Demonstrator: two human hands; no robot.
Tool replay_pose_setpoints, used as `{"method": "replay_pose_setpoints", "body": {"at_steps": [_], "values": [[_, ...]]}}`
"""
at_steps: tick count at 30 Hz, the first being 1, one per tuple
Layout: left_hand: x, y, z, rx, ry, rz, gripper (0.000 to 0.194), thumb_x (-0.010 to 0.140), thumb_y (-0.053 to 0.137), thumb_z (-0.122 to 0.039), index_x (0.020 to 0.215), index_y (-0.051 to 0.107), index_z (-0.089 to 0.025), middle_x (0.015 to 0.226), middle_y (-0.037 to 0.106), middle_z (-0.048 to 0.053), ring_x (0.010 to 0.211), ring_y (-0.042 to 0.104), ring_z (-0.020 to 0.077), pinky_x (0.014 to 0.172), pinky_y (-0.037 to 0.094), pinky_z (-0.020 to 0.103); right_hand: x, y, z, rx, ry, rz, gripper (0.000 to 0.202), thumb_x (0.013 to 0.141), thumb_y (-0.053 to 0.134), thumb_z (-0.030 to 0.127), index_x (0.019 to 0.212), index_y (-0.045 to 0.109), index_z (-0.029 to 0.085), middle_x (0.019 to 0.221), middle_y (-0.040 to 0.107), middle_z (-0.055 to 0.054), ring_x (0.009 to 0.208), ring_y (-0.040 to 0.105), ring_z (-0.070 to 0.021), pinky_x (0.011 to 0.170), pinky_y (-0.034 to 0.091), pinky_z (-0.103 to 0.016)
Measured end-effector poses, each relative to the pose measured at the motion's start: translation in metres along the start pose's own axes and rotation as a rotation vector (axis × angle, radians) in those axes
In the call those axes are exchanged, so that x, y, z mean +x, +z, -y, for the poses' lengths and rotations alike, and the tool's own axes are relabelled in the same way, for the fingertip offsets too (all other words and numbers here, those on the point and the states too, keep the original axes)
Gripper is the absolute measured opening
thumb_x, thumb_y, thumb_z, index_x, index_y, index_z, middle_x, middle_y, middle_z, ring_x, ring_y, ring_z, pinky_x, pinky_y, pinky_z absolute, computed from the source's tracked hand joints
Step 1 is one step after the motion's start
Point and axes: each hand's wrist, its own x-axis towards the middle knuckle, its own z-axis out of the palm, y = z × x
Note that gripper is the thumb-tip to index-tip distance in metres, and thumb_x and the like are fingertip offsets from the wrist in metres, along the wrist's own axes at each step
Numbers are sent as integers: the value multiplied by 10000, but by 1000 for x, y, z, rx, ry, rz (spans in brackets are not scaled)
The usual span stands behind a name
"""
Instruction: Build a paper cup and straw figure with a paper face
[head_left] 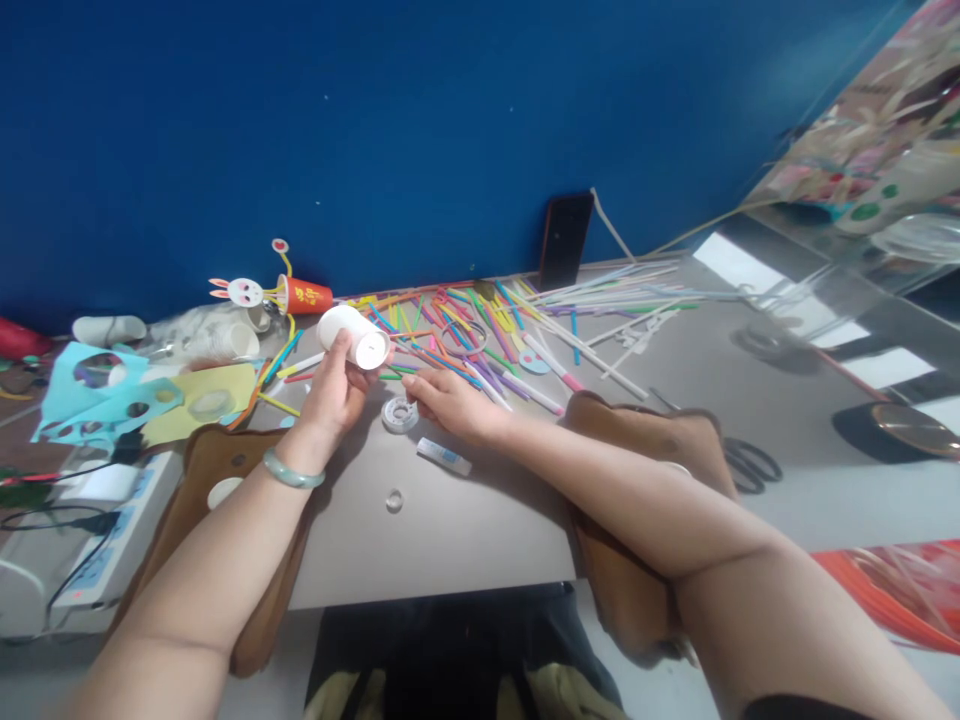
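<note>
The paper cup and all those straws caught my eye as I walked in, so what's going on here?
A person sits at a grey table. The left hand holds a white paper cup on its side above the table. The right hand rests its fingers at a clear tape roll, near the colourful straws and a glue stick.

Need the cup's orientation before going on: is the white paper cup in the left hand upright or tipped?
Tipped. The left hand holds the white paper cup on its side, its round end facing the camera.
</note>
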Motion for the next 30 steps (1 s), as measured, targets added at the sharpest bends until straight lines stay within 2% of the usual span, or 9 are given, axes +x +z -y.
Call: {"method": "replay_pose_setpoints", "body": {"at_steps": [6, 10, 17, 20, 25, 30], "values": [[-7, 3, 2, 15, -5, 76, 400, 745, 808, -425, 1025, 650, -187, 930, 756, 53, 982, 738, 250, 841, 615, 326, -1, 0, -2, -12, -99, -6, 349, 999, 431, 405, 717, 462, 201, 560, 432, 60, 498, 377, -82, 516, 300, -236], [-12, 5, 3, 39, 7, 127, 435, 715, 833, -420, 1034, 650, -186, 902, 749, 39, 921, 748, 231, 839, 610, 325, 1, 0, -5, -6, -135, -13, 376, 994, 417, 431, 695, 449, 205, 553, 416, 59, 495, 372, -83, 504, 291, -236], [-16, 8, 3, 87, 27, 153, 569, 630, 890, -432, 1057, 620, -170, 857, 736, 24, 849, 740, 209, 828, 598, 320, 2, 1, -9, 39, -126, -6, 418, 972, 435, 525, 697, 440, 210, 545, 391, 70, 469, 327, -73, 463, 259, -227], [-18, 9, 5, 101, 41, 167, 603, 631, 893, -396, 1116, 598, -193, 880, 733, 20, 868, 738, 211, 823, 592, 324, 2, 0, -8, 50, -113, 6, 401, 984, 413, 505, 711, 436, 212, 560, 381, 73, 463, 312, -74, 467, 256, -234], [-17, 7, 2, 98, 6, 159, 502, 672, 836, -300, 1105, 605, -194, 872, 728, 22, 863, 735, 222, 815, 595, 342, 4, -4, -6, -202, -171, -58, 360, 984, 441, 394, 677, 441, 207, 601, 451, 42, 551, 413, -99, 552, 299, -254], [-9, 2, -13, 39, -8, 52, 530, 578, 760, -133, 1084, 618, -196, 863, 719, -2, 855, 719, 209, 842, 602, 365, 2, -8, -6, -361, -229, -87, 376, 984, 439, 393, 656, 430, 211, 605, 460, 33, 590, 432, -116, 581, 298, -270]]}}
